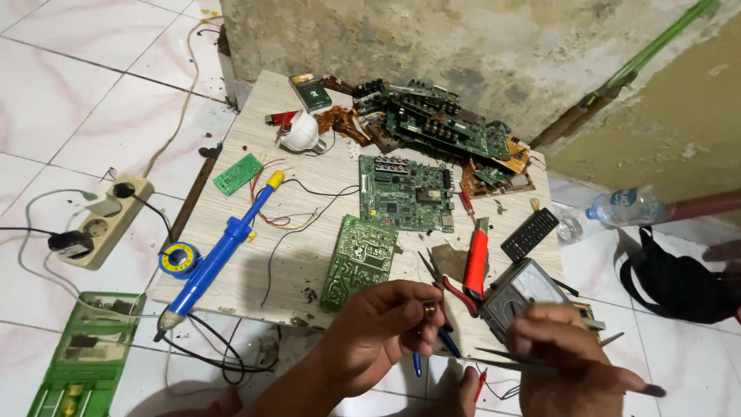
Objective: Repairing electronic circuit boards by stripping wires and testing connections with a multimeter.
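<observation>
We pinch a small brown component (429,307) in our left hand (378,328), fingers closed, just below the board's near edge. Our right hand (567,351) grips metal tweezers (525,363), beside the analog multimeter (521,292) and red-handled pliers (455,289).

A small brownish part (429,308) sits pinched at the fingertips of the left hand (378,324), at about six o'clock off the board's near edge. A thin dark tool (540,366), probably tweezers, lies nearly level in the right hand (567,351), at four o'clock from the part, its point aimed left.
</observation>
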